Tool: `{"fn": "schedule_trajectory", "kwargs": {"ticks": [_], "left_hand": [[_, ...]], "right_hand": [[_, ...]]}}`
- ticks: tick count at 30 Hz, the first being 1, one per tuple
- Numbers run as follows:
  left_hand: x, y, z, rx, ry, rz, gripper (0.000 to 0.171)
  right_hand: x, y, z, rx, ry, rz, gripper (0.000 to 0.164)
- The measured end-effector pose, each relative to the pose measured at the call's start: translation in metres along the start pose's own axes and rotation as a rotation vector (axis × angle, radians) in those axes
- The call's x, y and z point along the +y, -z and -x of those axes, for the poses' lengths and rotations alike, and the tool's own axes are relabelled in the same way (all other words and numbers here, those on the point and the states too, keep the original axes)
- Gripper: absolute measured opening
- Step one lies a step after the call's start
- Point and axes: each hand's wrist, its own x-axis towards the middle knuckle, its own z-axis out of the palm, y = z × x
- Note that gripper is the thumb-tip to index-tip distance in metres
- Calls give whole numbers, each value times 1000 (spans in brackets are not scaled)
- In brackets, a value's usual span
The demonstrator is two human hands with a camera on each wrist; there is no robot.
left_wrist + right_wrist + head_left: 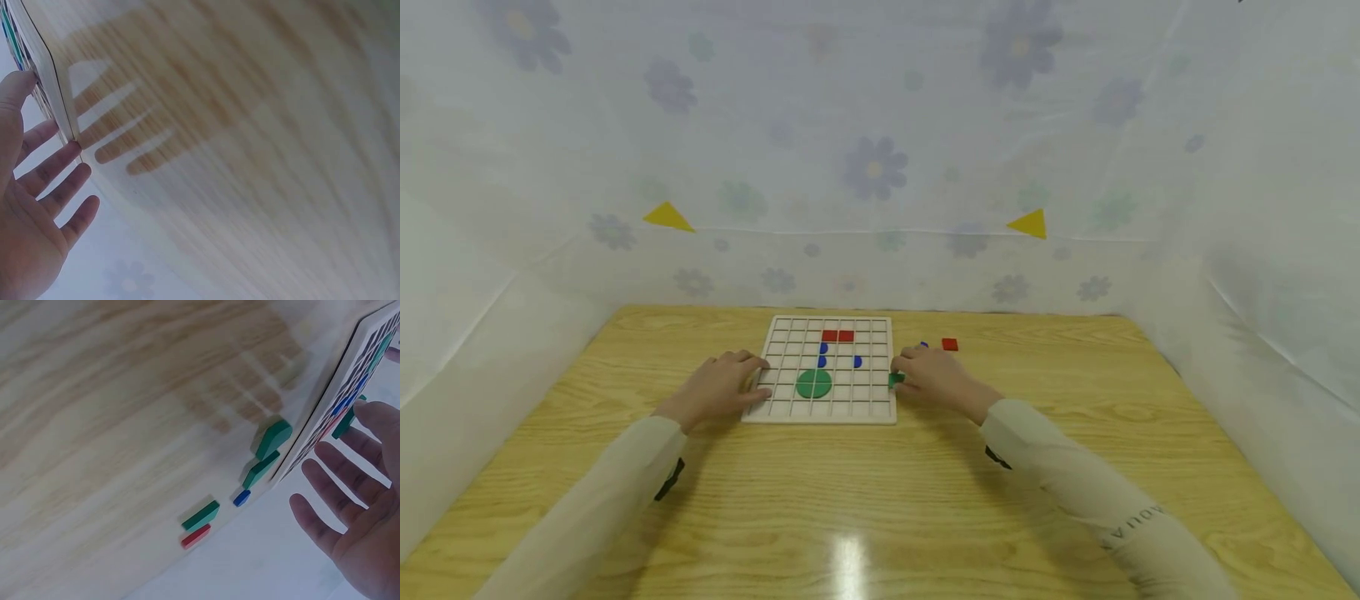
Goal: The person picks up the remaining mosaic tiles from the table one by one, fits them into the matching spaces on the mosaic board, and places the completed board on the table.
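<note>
A white board (782,408) with a dark square grid lies on the wooden table. On it are two red squares (838,337) side by side near the far edge, several small blue half-discs (822,362) and a round green shape (814,384). My left hand (721,387) rests at the board's left edge, thumb over the rim, fingers spread and nearly straight. Just off the right edge, my right hand (942,380) pinches a flat green piece (348,417) between thumb and index finger. Its other fingers are extended, and part of the piece is hidden by the hand.
Right of the board lie loose pieces, partly hidden by the right hand in the head view: green ones (261,469), a blue one (242,498) and a red square (950,344). White flowered sheeting (880,267) encloses the table's back and sides, with two yellow triangles (1030,224) on it.
</note>
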Motion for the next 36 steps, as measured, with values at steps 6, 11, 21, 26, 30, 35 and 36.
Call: {"fn": "schedule_trajectory", "kwargs": {"ticks": [6, 11, 21, 26, 30, 35, 36], "left_hand": [[1, 1, 0, -8, 10, 10, 51], [1, 1, -1, -8, 12, 8, 50], [0, 1, -1, -19, 14, 12, 51], [-1, 1, -1, -23, 16, 15, 52], [-2, -1, -1, -21, 13, 13, 52], [-3, -1, -1, -19, 15, 16, 52], [-3, -1, -1, -18, 15, 16, 52]], "right_hand": [[-8, -6, -13, -36, 10, -8, 25], [-16, -7, -22, -74, 22, -17, 24], [-26, -11, -31, -66, 66, 11, 23], [-32, -12, -34, -85, 58, 37, 26], [-35, -12, -35, -95, 53, 52, 26], [-36, -12, -36, -89, 53, 41, 24], [-36, -12, -36, -90, 52, 35, 24]]}}
